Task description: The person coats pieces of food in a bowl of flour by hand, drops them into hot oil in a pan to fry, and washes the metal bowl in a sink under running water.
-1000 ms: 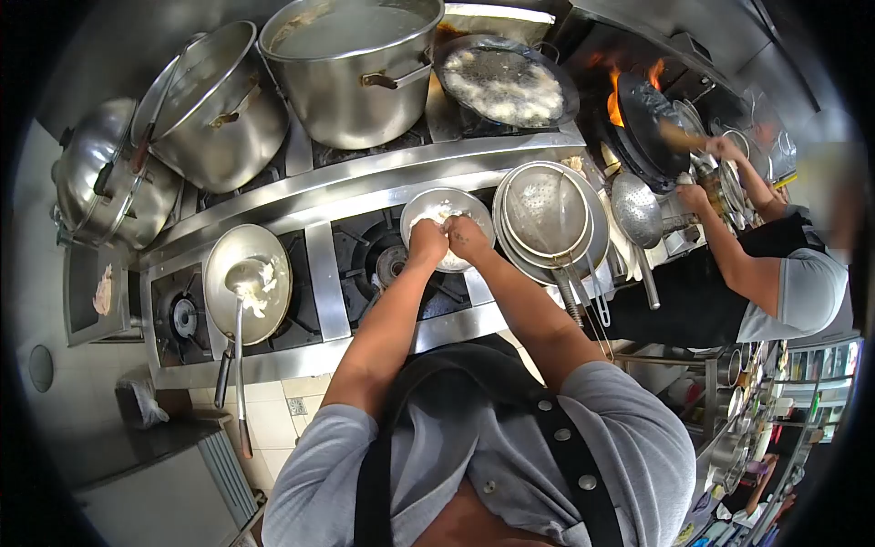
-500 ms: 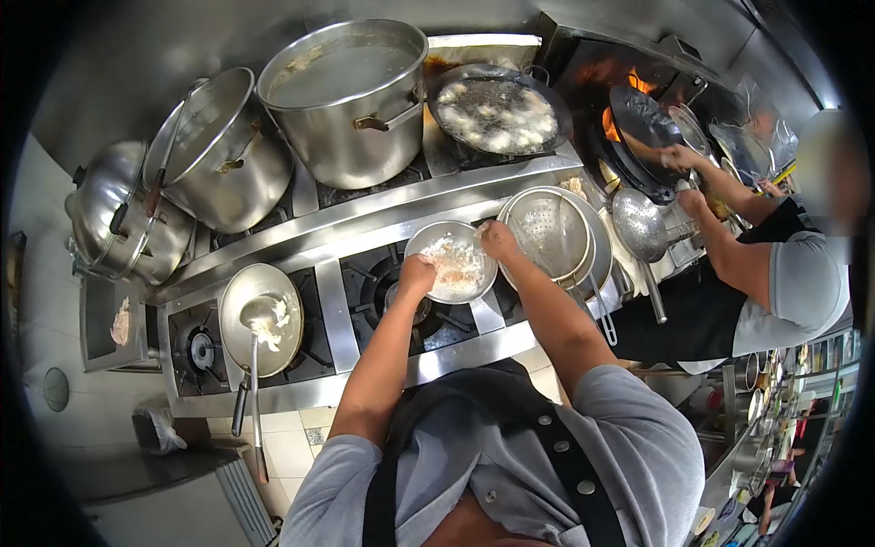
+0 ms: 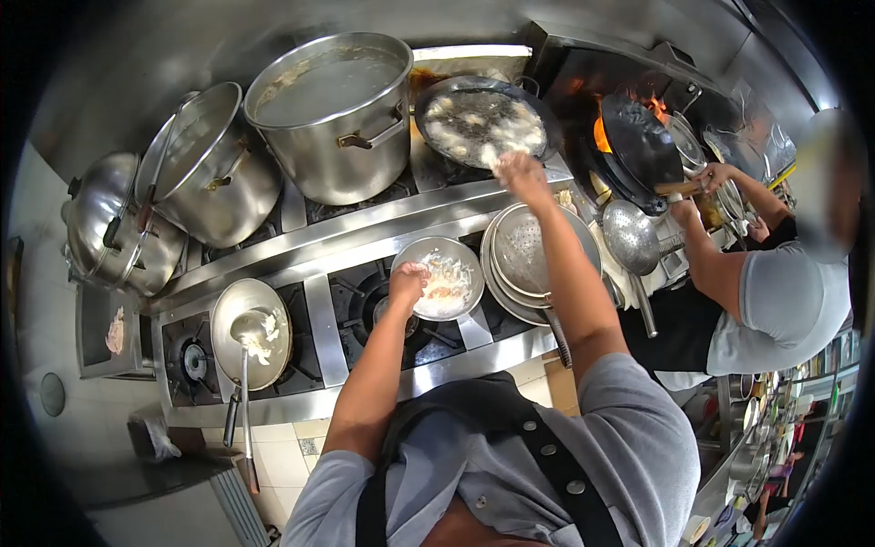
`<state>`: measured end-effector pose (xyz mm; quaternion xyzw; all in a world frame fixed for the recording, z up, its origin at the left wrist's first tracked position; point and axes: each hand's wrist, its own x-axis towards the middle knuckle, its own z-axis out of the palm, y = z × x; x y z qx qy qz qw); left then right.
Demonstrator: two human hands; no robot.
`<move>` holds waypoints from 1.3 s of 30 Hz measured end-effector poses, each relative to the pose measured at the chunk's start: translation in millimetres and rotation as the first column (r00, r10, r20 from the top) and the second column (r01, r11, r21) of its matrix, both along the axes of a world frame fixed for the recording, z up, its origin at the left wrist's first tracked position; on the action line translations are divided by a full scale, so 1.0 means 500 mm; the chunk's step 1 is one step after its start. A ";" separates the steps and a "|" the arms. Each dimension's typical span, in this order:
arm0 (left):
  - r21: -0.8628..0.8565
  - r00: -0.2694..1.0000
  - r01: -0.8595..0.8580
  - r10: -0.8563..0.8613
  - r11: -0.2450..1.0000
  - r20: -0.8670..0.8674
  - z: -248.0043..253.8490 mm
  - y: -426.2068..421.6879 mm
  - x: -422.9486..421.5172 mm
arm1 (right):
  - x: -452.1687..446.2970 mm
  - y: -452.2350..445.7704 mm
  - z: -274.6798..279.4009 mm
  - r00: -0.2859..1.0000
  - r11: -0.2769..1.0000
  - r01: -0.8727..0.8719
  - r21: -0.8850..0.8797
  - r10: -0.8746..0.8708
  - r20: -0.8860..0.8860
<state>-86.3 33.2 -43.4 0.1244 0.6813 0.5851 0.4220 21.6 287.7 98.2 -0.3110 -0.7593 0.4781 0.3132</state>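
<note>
My left hand (image 3: 409,283) grips the near left rim of a metal bowl (image 3: 467,305), which holds white, floury pieces of food. The bowl is over a front burner. My right hand (image 3: 522,177) is at the near edge of a black wok (image 3: 554,128) of bubbling oil, in which several pale pieces fry. A white-coated piece of food (image 3: 489,155) shows at the right fingertips, over the wok's rim. Its exact kind cannot be made out.
Stacked strainers (image 3: 519,237) stand right of the bowl, with a perforated skimmer (image 3: 630,239) beyond. A pan with a ladle (image 3: 244,356) is on the left burner. Large pots (image 3: 337,164) line the back. At right, a co-worker (image 3: 756,273) handles a wok (image 3: 643,137) near flames.
My right hand has left the bowl and moved up and right to the frying wok with a white piece. My left hand stays on the bowl. The co-worker's wok has tilted.
</note>
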 end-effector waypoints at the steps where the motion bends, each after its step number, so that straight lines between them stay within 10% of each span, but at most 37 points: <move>1: -0.006 1.000 0.006 -0.006 1.000 -0.001 0.017 -0.003 0.002 | -0.014 0.046 -0.006 0.998 0.990 0.047 0.134 -0.041 -0.043; 5: 0.033 0.993 -0.044 0.040 0.998 0.107 -0.003 0.000 -0.005 | -0.049 0.166 -0.013 0.947 0.822 0.039 0.568 -0.211 0.241; 8: -0.105 0.905 0.015 -0.058 0.994 -0.421 -0.062 0.014 0.005 | -0.066 0.174 -0.011 0.761 0.829 -0.044 0.558 -0.334 0.557; 10: -0.022 0.949 0.090 -0.093 0.996 -0.303 -0.032 0.009 0.016 | -0.071 0.198 -0.042 0.692 0.820 -0.106 0.563 -0.345 0.634; 13: 0.061 0.933 0.148 -0.120 0.987 -0.338 -0.016 0.004 0.023 | -0.069 0.204 -0.054 0.632 0.658 -0.217 0.721 -0.469 0.617; 15: 0.092 0.914 0.178 -0.130 0.980 -0.383 -0.002 -0.005 0.025 | -0.053 0.172 -0.026 0.813 0.621 -0.038 0.783 -0.436 0.385; 18: 0.137 0.996 -0.031 0.020 0.990 0.081 0.020 -0.002 0.019 | -0.029 0.062 -0.012 0.897 0.735 0.089 0.673 -0.352 0.266; 21: 0.120 0.912 -0.196 0.136 0.973 0.388 0.033 0.001 0.014 | 0.002 -0.137 -0.071 0.861 0.883 -0.395 0.254 0.260 0.436; 25: 0.284 0.798 -0.094 -0.099 0.954 0.595 -0.020 -0.008 -0.016 | 0.022 -0.311 -0.149 0.749 0.736 -0.631 0.247 0.493 0.443; 39: 0.191 0.924 -0.202 0.122 0.961 0.363 0.013 -0.012 0.024 | 0.012 -0.361 -0.197 0.941 0.916 -0.324 0.238 0.284 0.186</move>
